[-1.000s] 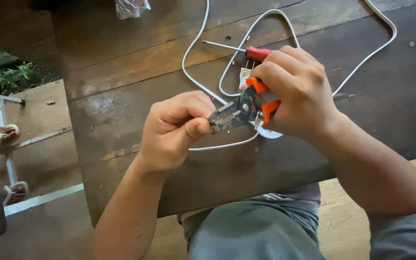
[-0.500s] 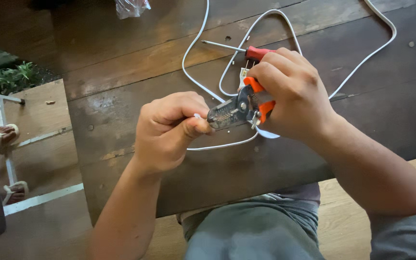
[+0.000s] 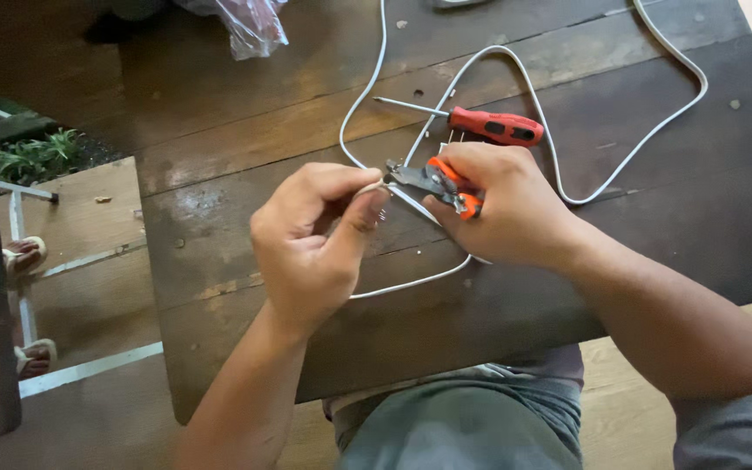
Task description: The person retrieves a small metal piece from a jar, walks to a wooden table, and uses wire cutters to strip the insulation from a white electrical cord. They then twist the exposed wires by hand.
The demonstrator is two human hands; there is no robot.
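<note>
The grip of the left hand, at the centre of the frame, is a pinch: thumb and forefinger close on the end of the white cable, with short bare strands showing just past the thumb tip. Held this way, the cable end stays steady and points toward the tool in the other hand. To its right, the right hand is wrapped tight around the orange handles of a pair of pliers, whose grey metal nose points left and comes almost to the pinched end; whether the nose touches the strands I cannot tell. Both hands hover just above the dark wooden worktop, close together, so the fine work sits directly under the eyes.

At the far left of the frame, below the worktop edge, two sandalled feet rest on a pale floor, with green plants above them. A clear plastic bag lies at the top of the frame. Right of the hands, a red-handled screwdriver lies flat on the worktop, shaft pointing left, within easy reach. The rest of the cable loops loosely across the upper right of the frame.
</note>
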